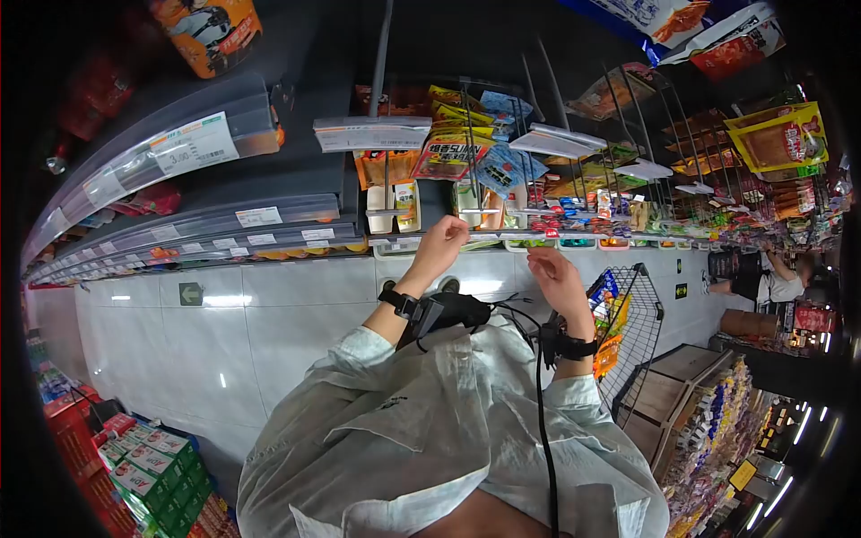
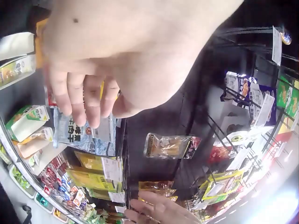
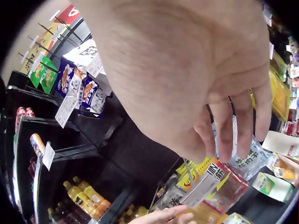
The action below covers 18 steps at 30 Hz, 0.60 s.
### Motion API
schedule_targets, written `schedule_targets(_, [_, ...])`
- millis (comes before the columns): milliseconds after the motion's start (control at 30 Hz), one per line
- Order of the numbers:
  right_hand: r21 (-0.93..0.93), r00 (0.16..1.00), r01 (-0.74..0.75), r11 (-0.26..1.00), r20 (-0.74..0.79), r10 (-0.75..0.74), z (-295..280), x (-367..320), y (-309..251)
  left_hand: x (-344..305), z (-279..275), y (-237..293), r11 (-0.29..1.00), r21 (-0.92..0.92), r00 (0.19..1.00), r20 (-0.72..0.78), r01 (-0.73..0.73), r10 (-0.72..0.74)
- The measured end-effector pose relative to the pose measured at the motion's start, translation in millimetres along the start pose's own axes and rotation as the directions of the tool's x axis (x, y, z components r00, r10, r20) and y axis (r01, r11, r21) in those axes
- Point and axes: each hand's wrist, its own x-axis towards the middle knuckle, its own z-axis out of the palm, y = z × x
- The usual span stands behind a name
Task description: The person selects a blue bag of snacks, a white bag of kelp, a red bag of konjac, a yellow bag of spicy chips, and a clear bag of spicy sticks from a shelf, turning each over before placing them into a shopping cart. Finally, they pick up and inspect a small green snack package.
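Note:
Both hands are raised before a shelf of hanging snack packets. In the head view the left hand (image 1: 441, 244) is near small white boxes (image 1: 381, 208), fingers loosely bent, holding nothing visible. The right hand (image 1: 558, 280) is apart from it, fingers loosely bent, beside the shelf's front edge. Behind them hang a red and yellow packet (image 1: 451, 154) and a light blue packet (image 1: 509, 168). In the left wrist view the left hand's fingers (image 2: 86, 95) overlap the blue packet (image 2: 100, 135); contact cannot be told. The right hand's fingers (image 3: 236, 126) hang loosely in the right wrist view.
A wire basket (image 1: 639, 309) with colourful packets stands at the right. Stacked green boxes (image 1: 152, 466) are at the lower left. Price labels line the shelf edge (image 1: 314, 235). A person (image 1: 778, 282) is farther off at the right. A black cable (image 1: 544, 421) hangs over the shirt.

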Motion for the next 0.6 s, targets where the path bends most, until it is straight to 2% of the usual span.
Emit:
schedule_targets(133, [0.08,0.999,-0.011,0.997,0.036,0.008,3,14,-4,3,-3,-1,0.998,-0.062,1.0,-0.022,0.017,-0.019])
schedule_targets(233, [0.154,0.997,-0.015,0.988,0.072,0.004,7,47,2,6,-11,10,0.998,0.058,0.997,-0.071,0.023,-0.019])
schedule_targets(300, [0.164,0.995,0.057,0.985,0.069,-0.069,10,76,1,13,-17,18,0.997,0.075,0.994,-0.104,0.031,-0.023])
schedule_targets(400, [0.172,0.978,0.167,0.971,0.099,-0.186,13,128,-3,43,-22,22,0.991,0.131,0.989,-0.141,-0.033,0.051])
schedule_targets(500, [0.093,0.964,0.232,0.968,0.11,-0.242,40,194,28,76,-21,31,0.992,0.123,0.97,-0.241,-0.008,0.038])
schedule_targets(533, [0.028,0.953,0.274,0.961,0.128,-0.275,45,211,29,86,-21,37,0.99,0.133,0.977,-0.211,0.047,-0.018])
schedule_targets(600, [-0.063,0.935,0.328,0.943,0.162,-0.314,57,241,32,119,-20,24,0.928,0.345,0.934,-0.265,-0.142,0.241])
